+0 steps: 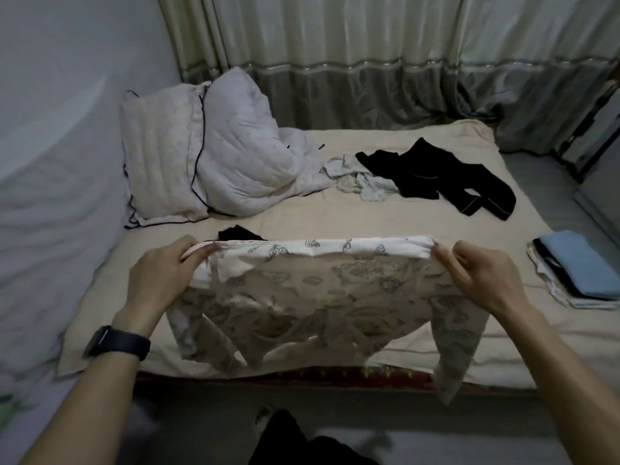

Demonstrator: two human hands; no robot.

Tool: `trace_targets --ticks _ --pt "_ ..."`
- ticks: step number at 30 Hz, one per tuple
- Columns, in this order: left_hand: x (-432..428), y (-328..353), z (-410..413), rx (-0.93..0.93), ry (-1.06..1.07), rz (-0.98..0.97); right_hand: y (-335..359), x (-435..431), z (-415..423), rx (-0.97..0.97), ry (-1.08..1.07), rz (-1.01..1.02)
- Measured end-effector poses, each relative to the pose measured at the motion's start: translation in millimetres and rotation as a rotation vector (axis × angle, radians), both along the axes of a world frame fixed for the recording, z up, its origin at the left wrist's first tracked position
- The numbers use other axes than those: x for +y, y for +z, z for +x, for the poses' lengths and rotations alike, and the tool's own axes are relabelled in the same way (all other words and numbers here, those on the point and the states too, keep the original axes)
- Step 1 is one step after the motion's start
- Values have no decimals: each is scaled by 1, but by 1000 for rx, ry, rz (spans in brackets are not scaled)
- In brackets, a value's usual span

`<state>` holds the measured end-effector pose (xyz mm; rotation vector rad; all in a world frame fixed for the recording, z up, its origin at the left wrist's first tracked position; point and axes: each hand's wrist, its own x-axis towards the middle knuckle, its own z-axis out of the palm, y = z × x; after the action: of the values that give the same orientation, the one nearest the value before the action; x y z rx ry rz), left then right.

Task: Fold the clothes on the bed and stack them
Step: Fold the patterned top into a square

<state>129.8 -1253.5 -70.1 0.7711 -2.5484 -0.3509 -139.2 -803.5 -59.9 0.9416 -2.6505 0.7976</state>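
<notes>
Bed (335, 216), beige sheet; L hand (161, 273) & R hand (483, 276) fingers each pinch a top corner of printed garment (318, 297), held up; black clothes (436, 176) behind, folded stack (577, 266) at right.

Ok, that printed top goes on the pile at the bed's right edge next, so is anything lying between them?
Nothing visible does. The left hand and right hand pinch the printed top by its upper edge, and only bare sheet lies between it and the folded pile.
</notes>
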Motion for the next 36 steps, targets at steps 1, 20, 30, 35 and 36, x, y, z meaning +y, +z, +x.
trace_targets --ticks 1,20,30,35,36 --pt "-2 -3 0 -15 0 1 -2 0 -1 -28 20 -10" --pt "-169 -173 -343 -454 71 289 -165 -217 -296 -73 -114 588" --pt "-75 -410 -361 -428 -22 218 -400 -260 -217 -455 -269 385" --pt "7 -442 -204 -495 315 483 -433 -179 -76 -913 -722 321" --pt "14 -442 -183 -506 406 547 -435 -166 -60 -1016 -813 335"
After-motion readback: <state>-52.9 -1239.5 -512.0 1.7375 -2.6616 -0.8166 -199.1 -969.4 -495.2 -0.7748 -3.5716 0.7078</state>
